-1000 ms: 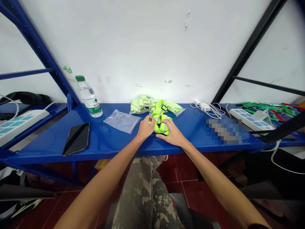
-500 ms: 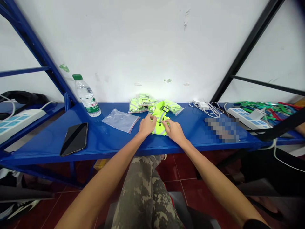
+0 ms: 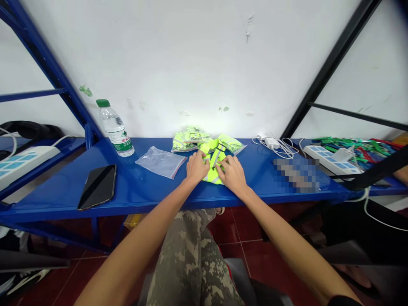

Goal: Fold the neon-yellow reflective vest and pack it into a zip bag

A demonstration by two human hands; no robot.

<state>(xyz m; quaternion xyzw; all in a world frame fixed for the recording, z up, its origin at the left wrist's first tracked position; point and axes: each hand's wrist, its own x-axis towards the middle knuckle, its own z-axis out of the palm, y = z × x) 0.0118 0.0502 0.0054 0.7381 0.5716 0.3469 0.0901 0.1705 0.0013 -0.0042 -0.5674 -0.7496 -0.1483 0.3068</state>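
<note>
A neon-yellow reflective strap item (image 3: pixel 213 163) with grey bands and a black buckle lies on the blue shelf top (image 3: pixel 143 191). My left hand (image 3: pixel 196 167) presses on its left side and my right hand (image 3: pixel 232 173) on its right, fingers spread flat over the fabric. Just behind it sits a heap of the same yellow items in clear bags (image 3: pixel 191 138). An empty clear zip bag (image 3: pixel 161 161) lies to the left of my left hand.
A water bottle (image 3: pixel 115 129) stands at the back left, a black phone (image 3: pixel 98 191) lies near the front left. White chargers and cables (image 3: pixel 276 144) and a power strip (image 3: pixel 328 157) are at the right, with green lanyards (image 3: pixel 357 146). Another power strip (image 3: pixel 22 159) is far left.
The yellow item has gone from bunched and raised between my fingers to flattened on the shelf. Both hands have moved slightly forward and now press down on it.
</note>
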